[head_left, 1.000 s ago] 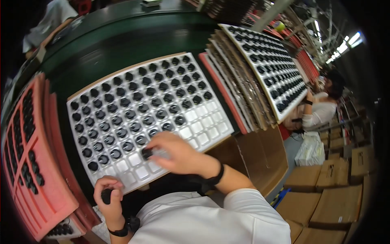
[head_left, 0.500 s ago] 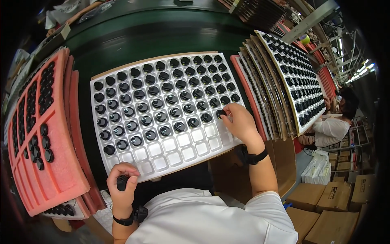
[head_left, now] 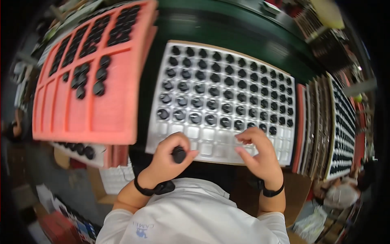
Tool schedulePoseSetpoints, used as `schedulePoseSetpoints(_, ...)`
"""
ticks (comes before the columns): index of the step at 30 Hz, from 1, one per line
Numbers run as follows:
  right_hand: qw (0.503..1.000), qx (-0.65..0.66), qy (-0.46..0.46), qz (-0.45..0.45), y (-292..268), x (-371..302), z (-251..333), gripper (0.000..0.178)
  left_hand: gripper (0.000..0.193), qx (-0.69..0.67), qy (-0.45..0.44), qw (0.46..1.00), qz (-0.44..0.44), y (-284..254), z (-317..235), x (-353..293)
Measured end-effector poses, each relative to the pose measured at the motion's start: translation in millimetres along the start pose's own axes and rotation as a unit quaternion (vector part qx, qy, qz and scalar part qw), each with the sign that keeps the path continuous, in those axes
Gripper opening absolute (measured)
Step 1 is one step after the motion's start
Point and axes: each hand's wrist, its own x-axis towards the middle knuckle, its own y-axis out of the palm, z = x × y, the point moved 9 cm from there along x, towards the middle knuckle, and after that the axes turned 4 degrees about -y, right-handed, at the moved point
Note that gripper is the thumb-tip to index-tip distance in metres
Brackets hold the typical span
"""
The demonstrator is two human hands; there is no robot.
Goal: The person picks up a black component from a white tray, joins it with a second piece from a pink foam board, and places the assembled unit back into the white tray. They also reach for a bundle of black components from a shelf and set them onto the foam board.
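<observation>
Left grip [head_left: 168, 156] closed on black knob [head_left: 178, 155]; right grip [head_left: 260, 152] open over white tray [head_left: 219, 140], beside pink foam tray [head_left: 91, 110].

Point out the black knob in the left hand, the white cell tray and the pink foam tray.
black knob [head_left: 178, 154], head view, its side
white cell tray [head_left: 202, 133], head view, an empty cell
pink foam tray [head_left: 118, 110], head view, bare foam
</observation>
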Motion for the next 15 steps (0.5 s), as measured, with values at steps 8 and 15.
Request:
schedulePoseSetpoints(8,0.978,0.045,-0.193,0.072,79.2,42.6,98.9,0.030,0.022,0.063,-0.012,0.995,-0.077,-25.0,-6.9,-12.8)
schedulePoseSetpoints(15,0.962,0.108,-0.199,0.152,94.5,64.2,115.2,0.030,0.020,0.054,0.017,0.995,-0.085,-40.4,-9.1,-19.9)
